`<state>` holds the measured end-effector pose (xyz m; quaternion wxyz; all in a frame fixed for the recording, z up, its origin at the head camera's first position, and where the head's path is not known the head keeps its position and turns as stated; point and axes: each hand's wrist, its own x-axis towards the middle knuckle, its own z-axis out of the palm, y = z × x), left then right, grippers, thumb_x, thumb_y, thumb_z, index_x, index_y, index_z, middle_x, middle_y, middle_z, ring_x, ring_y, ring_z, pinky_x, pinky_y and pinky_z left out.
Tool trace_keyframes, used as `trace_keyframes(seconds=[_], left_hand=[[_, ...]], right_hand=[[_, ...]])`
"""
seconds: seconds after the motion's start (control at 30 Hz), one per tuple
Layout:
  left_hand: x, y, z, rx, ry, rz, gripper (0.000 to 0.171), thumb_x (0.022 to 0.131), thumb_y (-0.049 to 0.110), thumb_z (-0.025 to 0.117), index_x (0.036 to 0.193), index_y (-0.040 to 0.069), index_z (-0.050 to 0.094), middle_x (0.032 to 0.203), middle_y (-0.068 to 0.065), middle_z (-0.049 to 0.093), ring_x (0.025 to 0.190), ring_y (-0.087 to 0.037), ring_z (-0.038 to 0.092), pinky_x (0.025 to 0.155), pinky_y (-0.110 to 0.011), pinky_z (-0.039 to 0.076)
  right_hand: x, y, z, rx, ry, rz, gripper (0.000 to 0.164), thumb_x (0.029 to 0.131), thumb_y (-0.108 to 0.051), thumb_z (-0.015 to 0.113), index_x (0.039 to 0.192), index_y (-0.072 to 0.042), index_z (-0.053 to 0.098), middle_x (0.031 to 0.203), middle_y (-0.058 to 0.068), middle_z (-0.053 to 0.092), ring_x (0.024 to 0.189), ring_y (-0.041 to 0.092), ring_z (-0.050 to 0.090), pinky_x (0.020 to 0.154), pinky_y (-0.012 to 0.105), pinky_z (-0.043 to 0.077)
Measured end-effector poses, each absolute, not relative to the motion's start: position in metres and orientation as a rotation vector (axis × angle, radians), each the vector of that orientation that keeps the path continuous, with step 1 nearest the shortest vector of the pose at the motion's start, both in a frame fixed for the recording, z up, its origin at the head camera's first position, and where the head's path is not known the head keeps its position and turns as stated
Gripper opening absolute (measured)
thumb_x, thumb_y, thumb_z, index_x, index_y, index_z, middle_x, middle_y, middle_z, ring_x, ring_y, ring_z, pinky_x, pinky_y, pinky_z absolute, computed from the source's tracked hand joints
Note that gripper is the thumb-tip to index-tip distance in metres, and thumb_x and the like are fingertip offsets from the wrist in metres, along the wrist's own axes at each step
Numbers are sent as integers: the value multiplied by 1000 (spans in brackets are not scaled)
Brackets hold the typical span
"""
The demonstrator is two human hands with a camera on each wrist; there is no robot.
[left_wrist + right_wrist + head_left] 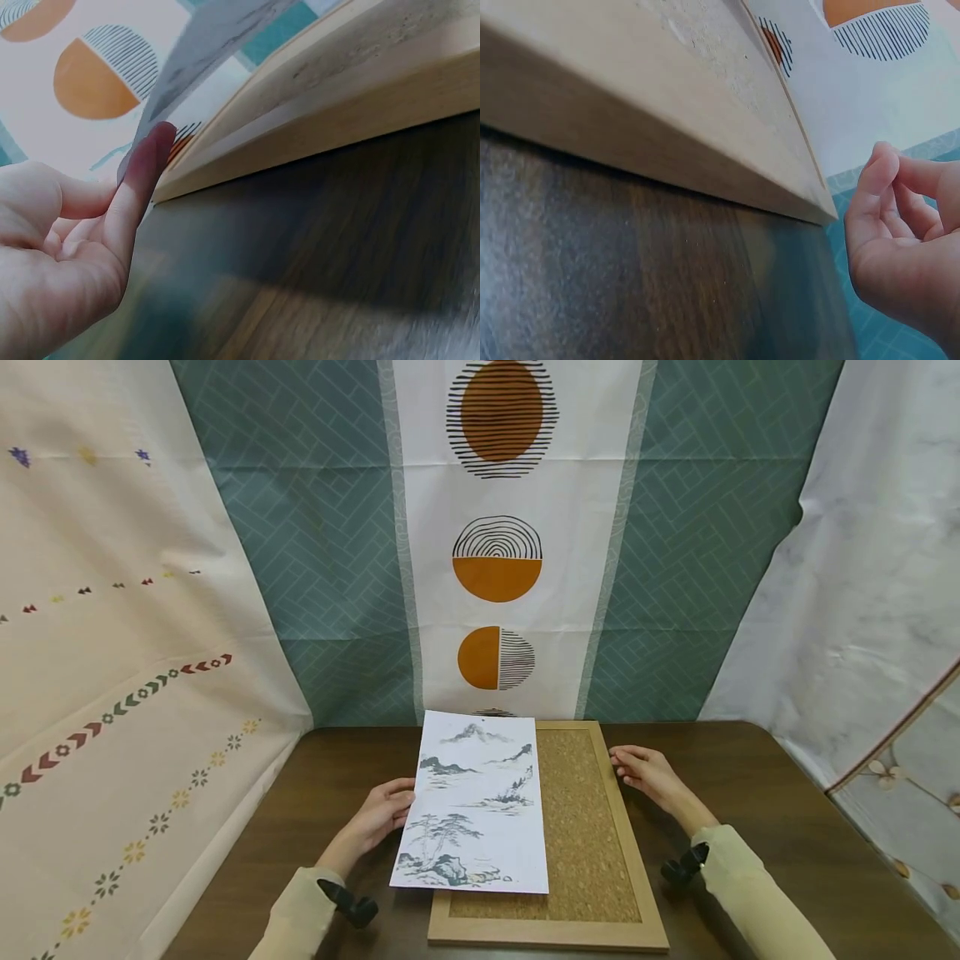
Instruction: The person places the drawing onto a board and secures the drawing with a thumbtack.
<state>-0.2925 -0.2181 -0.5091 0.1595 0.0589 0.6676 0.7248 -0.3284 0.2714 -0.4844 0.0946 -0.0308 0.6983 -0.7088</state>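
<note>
Over the left side of a wood-framed corkboard [588, 827], a left hand [384, 814] pinches an ink-landscape sheet [480, 793], likely light, flexible and easily creased, best held by its edges; the right hand [651, 774] curls, visibly empty.

Head view: sheet [480, 802] hides left part of corkboard [585, 827]; left hand [381, 814] partly behind sheet's edge. Sleeves [298, 912] and bench [341, 764] cut off at bottom. Left wrist view: sheet cropped at top, bench grain blurry.
</note>
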Motion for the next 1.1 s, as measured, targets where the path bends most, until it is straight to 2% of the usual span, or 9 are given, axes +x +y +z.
trace_keyframes(seconds=[0.17,0.5,0.83,0.93,1.1], left_hand=[[-294,-211,-509,146,1915,2057,50,99,8,50,143,-8,32,96,4,71,81,-9,68,72,-26,56],[-297,-200,-508,189,1913,2060,49,100,4,47,143,-10,30,96,3,70,81,-8,68,72,-25,56],[-297,-185,-506,180,1922,2050,45,99,2,47,141,-11,34,96,2,69,81,-8,67,72,-24,56],[-298,-181,-506,176,1910,2057,44,99,0,47,140,-11,35,95,3,68,81,-7,67,71,-24,56],[-298,-174,-508,219,1890,2048,45,99,0,45,140,-13,33,95,2,68,82,-7,66,72,-24,56]], right_hand=[[-330,268,-483,-68,2050,-2113,35,99,-20,55,126,3,55,91,-7,65,73,2,58,63,16,50],[-336,262,-479,-25,2044,-2110,45,100,-19,53,133,10,44,88,-8,65,71,2,57,62,15,48],[-338,257,-477,-20,2056,-2087,50,100,-21,52,136,11,40,90,-9,65,71,0,56,61,14,48],[-339,257,-475,-11,2036,-2101,44,101,-20,52,132,9,45,89,-8,65,71,0,56,61,14,47],[-340,255,-474,7,1986,-2128,21,101,-17,50,116,-4,58,87,-7,65,69,1,57,61,15,47]])
